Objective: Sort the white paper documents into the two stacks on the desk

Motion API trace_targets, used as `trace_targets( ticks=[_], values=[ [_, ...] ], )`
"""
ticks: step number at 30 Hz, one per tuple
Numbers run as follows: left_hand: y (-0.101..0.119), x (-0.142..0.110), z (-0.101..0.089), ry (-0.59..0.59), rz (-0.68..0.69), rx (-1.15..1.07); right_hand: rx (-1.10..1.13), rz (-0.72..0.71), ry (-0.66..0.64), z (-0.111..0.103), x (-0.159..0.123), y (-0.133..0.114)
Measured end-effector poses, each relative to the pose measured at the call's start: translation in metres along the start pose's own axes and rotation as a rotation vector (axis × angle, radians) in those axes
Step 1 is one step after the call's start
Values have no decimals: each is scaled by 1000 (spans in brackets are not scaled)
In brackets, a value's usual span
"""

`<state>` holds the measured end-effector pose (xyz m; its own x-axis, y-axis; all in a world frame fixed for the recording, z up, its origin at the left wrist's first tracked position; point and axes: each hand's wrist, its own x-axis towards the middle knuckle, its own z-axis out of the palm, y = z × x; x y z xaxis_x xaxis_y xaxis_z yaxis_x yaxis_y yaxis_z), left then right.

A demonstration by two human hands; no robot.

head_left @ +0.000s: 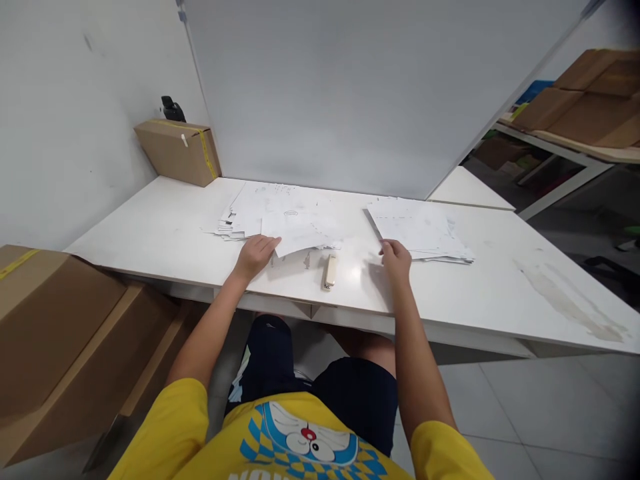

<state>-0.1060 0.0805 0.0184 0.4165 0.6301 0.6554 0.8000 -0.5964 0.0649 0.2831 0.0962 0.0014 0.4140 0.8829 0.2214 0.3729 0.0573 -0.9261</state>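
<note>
My left hand (256, 255) rests on the near corner of a loose sheet of paper (297, 232) that lies on a spread pile of papers (260, 207) on the white table (165, 230); its fingers curl onto the sheet. My right hand (396, 257) touches the near left corner of a second, neater stack of papers (420, 230), fingers bent down on its edge. A cream stapler (330, 271) lies on the table between my two hands, touched by neither.
A taped cardboard box (180, 150) with a black object on top stands at the table's back left against the wall. Large cardboard boxes (55, 333) sit on the floor at my left. A grey partition (350, 93) backs the table. More boxes (590, 100) lie on a far bench.
</note>
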Motion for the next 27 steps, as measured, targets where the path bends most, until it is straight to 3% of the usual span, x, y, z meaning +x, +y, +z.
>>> trace_targets(
  ticks=[4,8,11,16,18,23,25,27],
  values=[
    [2,1,4,-37,51,-81,348,189,-303,34,-10,-27],
    [5,1,8,-82,111,-84,275,358,-459,57,0,-44],
    [6,1,11,-97,162,-80,286,367,-486,63,14,-48],
    [7,4,11,-102,175,-87,311,217,-708,66,34,-41],
    [7,5,11,-107,154,-71,266,120,-616,69,38,-38],
    [9,9,12,-158,110,-38,188,-222,-247,77,37,-36],
    [8,9,11,-172,91,-38,154,-286,-178,79,34,-37],
    [5,8,10,-155,76,-50,183,-279,-193,79,30,-39]
  ],
)
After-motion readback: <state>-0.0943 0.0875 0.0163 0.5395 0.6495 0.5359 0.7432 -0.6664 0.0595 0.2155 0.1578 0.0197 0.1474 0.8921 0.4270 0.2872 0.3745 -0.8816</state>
